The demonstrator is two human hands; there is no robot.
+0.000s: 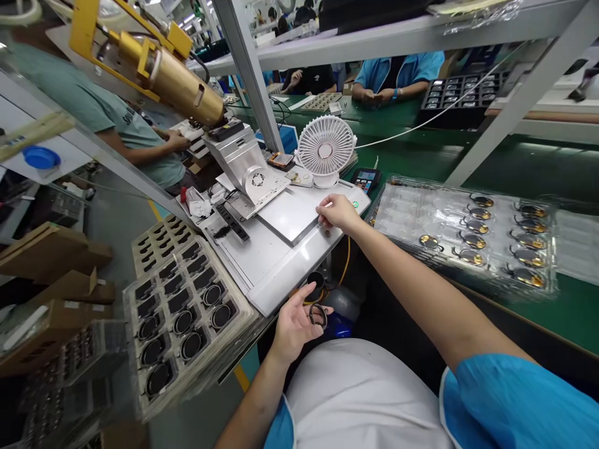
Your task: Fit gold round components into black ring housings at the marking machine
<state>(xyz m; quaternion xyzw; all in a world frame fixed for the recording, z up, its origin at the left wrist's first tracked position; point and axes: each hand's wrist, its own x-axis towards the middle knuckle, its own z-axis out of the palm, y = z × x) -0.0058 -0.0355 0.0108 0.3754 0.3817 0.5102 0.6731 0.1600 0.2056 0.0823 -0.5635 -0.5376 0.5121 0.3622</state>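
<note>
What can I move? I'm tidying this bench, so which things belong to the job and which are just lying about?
Likely part of the job:
left hand holding a black ring
right hand on the white fixture
tray of black round parts
clear tray of gold discs

Probably just nearby:
desk fan
cardboard boxes
blue dish

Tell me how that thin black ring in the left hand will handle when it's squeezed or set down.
The thin black ring is probably light, since the left hand holds it in its fingers. Its slim band may flex under a squeeze, though the material is hard to tell. Being round, it would likely roll if stood on edge.
</note>
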